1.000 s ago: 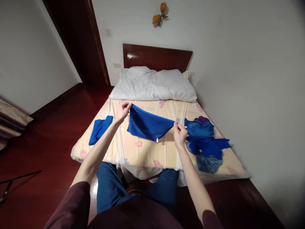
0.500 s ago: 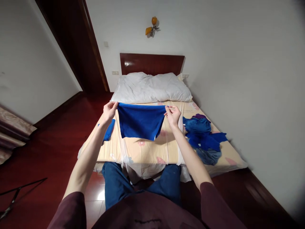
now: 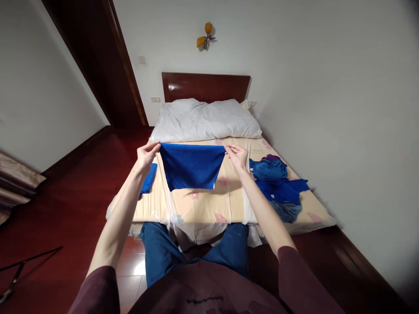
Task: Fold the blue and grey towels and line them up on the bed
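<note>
A blue cloth [image 3: 192, 165] hangs stretched between my two hands above the bed. My left hand [image 3: 147, 155] pinches its upper left corner between thumb and fingers. At the upper right corner, my right hand [image 3: 237, 156] grips it the same way. The cloth's top edge is nearly straight and its lower edge hangs loose, with a small white patch at the lower right. Partly behind my left forearm, a folded blue cloth [image 3: 149, 179] lies on the bed's left side.
The bed [image 3: 203, 209] has a cream floral sheet. On its right side lies a rumpled pile of blue and purple clothes [image 3: 276, 183]. A pale pillow or quilt [image 3: 206, 120] rests against the dark headboard [image 3: 206, 87]. A thin black stand [image 3: 22, 261] is on the floor at left.
The cloth's hanging lower part has swung slightly, and its lower right corner now sits more evenly. Both hands keep their grip. The whole view has shifted a little.
</note>
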The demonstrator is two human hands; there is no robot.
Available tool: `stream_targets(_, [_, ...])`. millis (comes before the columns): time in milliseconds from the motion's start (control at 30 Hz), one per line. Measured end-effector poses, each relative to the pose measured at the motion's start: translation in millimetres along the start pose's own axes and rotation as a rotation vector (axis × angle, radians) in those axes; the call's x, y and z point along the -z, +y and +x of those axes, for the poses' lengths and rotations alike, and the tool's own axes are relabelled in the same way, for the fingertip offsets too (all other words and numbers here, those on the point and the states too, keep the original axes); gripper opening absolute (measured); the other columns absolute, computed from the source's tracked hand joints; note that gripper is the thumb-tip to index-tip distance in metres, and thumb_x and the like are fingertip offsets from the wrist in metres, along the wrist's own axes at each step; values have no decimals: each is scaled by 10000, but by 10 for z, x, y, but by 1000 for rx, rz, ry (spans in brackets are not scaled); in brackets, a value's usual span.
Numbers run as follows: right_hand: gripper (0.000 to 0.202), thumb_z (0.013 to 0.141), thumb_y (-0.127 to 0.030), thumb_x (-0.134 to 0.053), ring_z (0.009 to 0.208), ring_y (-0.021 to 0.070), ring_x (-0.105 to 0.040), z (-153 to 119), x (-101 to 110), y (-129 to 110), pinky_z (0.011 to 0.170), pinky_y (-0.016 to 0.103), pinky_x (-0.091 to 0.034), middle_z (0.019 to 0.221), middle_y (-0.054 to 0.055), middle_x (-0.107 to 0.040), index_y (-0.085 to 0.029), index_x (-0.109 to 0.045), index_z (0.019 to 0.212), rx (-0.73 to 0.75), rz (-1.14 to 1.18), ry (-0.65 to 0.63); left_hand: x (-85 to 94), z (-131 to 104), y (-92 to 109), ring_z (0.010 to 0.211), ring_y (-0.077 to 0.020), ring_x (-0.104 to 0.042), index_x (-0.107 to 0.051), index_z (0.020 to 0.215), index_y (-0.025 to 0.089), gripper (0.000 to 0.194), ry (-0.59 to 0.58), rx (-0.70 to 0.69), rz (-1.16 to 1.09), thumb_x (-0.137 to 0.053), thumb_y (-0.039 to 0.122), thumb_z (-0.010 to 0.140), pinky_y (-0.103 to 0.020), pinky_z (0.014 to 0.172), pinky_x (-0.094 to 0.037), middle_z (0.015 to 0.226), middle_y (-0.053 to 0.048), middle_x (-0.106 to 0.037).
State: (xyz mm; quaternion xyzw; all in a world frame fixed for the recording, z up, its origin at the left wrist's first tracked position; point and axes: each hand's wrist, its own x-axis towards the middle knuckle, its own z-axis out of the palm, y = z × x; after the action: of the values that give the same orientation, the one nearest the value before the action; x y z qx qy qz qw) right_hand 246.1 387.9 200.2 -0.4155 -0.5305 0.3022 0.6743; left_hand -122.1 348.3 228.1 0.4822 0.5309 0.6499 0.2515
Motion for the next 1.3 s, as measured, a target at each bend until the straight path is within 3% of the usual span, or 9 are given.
stream_targets(267, [434,584,-450,-910,642,143,-655,33,76,-5,531,234,-488,757,76,-753,-135,-760,843,-96,75,6,-30,32,-103,837,-250,-712,-779,1040,130,573,-27,-22,-38,-846,510,616,-272,600,-466,916,-132,-766])
stream_targets(400, [473,549,-450,-937,644,146,-685,-56,216,-74,530,222,-505,735,74,-746,-129,-760,849,-191,108,-59,-1,-125,-29,861,-283,-727,-779,1020,124,563,-46,-14,-70,-871,488,600,-294,609,-498,893,-133,-766])
stream_targets(633, [515,531,-456,-966,647,164,-719,-348,684,-210,540,219,-549,744,81,-759,-128,-771,876,-357,31,-221,229,-609,99,815,-266,-733,-777,973,148,543,-323,162,-43,-917,489,573,-343,698,-569,842,-102,-761])
stream_targets(733, [530,505,-449,-984,640,165,-723,-402,823,-306,555,216,-570,742,85,-761,-120,-776,865,-449,-13,-278,246,-696,95,822,-248,-735,-772,968,144,550,-408,254,-51,-913,516,588,-339,738,-582,868,-101,-763])
stream_targets(833, [545,490,-444,-994,629,171,-724,-376,880,-350,549,218,-585,725,90,-758,-113,-779,865,-490,-34,-297,212,-676,48,829,-236,-738,-768,944,135,535,-414,294,-72,-896,539,617,-330,759,-589,880,-104,-761])
stream_targets(1000, [414,563,-313,-987,623,157,-727,-244,802,-109,567,200,-598,703,79,-752,-111,-763,847,-552,-31,-258,69,-532,-273,784,-208,-734,-763,915,123,519,-410,318,-99,-903,521,613,-343,793,-608,847,-95,-753])
stream_targets(1133, [260,680,-224,-918,589,140,-714,-63,539,257,579,198,-595,657,70,-731,-105,-725,808,-568,-55,-179,-231,-328,-591,692,-195,-722,-723,787,110,426,-317,411,-119,-935,416,579,-388,815,-624,722,-69,-719])
stream_targets(1233, [253,720,-264,-884,582,140,-705,140,299,415,584,215,-589,639,47,-709,-116,-696,802,-405,-100,-101,-481,-81,-621,648,-196,-715,-712,825,94,355,-235,339,-63,-893,347,654,-406,781,-630,663,-58,-692])
stream_targets(1300, [307,735,-363,-863,620,154,-714,262,199,424,621,247,-601,675,40,-710,-129,-689,835,-206,-112,-67,-573,73,-530,676,-205,-722,-724,969,79,393,-196,184,-26,-848,352,714,-396,755,-629,712,-74,-713])
